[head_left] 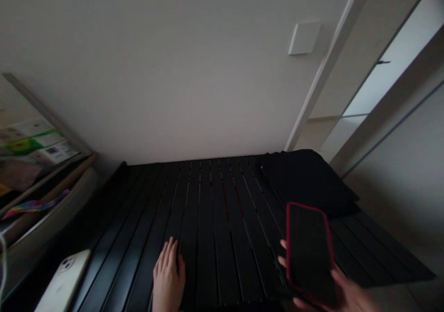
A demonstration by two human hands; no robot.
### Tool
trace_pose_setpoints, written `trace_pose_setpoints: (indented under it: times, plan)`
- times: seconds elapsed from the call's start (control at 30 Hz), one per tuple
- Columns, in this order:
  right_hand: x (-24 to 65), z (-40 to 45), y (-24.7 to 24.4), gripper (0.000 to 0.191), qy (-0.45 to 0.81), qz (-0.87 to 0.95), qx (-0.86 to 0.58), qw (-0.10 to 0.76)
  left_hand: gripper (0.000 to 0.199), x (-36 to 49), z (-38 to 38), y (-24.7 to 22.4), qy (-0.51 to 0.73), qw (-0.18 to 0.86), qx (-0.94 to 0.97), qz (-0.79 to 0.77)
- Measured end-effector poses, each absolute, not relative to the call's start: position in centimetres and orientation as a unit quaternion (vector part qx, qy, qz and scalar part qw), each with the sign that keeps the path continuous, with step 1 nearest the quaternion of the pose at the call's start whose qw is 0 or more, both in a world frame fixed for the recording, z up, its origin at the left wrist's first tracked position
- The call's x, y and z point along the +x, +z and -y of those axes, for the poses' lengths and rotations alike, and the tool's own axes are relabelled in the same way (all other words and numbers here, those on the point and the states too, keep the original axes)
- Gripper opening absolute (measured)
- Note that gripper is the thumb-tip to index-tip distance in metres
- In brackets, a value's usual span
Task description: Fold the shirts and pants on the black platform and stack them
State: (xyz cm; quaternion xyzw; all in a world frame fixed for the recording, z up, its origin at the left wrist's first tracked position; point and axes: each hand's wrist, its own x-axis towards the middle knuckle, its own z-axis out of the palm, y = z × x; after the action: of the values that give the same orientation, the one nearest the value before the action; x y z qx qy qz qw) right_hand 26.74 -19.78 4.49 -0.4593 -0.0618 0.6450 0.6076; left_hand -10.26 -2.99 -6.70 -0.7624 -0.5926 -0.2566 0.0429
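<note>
And here's the right hand (350, 293), its grip closed around a black smartphone in a red case (308, 254), held tilted above the near right part of the tabletop. The phone's dark screen faces up and shows nothing readable. Two fingertips (282, 252) curl out from behind its left edge, the rest of the fingers are hidden behind it, and the bottom of the frame cuts off the hand.

Over to the left hand (168, 275): its grip holds nothing, the fingers lie nearly together and point forward on the black slatted tabletop (208, 219). The wrist runs out of view at the bottom.

Down in the near left corner, a white smartphone with a camera cluster (64, 282) lies on the slats, partly cut off by the frame. A black cloth (307, 180) sits bunched at the far right, its folds hard to make out in the gloom.

Beyond that stands a plain white wall (156, 71) with a square white wall plate (304, 38), and a white door frame (333, 58) rises on the right. On the left, a leaning panel (38, 136) shows colourful packaging, though I can't tell whether that's a reflection.
</note>
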Motion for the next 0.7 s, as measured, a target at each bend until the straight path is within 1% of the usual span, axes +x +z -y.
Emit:
trace_pose_setpoints:
  times: [0.07,0.17,0.33,0.53,0.7]
  plan:
    - [23.5,17.4,6.2,0.083,0.654,0.106,-0.452,0.597,0.042,-10.2,3.1,-6.6,-0.257,0.04,-0.762,0.594]
    - [20.6,15.2,7.0,0.08,0.68,0.167,-0.409,0.585,0.042,-10.2,3.2,-6.6,-0.256,0.04,-0.763,0.593]
    - [18.6,13.8,7.0,0.092,0.728,0.221,-0.341,0.552,0.042,-10.0,3.4,-6.2,-0.25,0.034,-0.767,0.591]
    - [16.9,12.5,7.5,0.079,0.733,0.257,-0.28,0.564,0.04,-9.9,3.5,-5.9,-0.257,0.015,-0.763,0.593]
    - [16.1,11.9,7.8,0.079,0.728,0.266,-0.283,0.565,0.04,-9.8,3.6,-5.9,-0.251,0.019,-0.766,0.592]
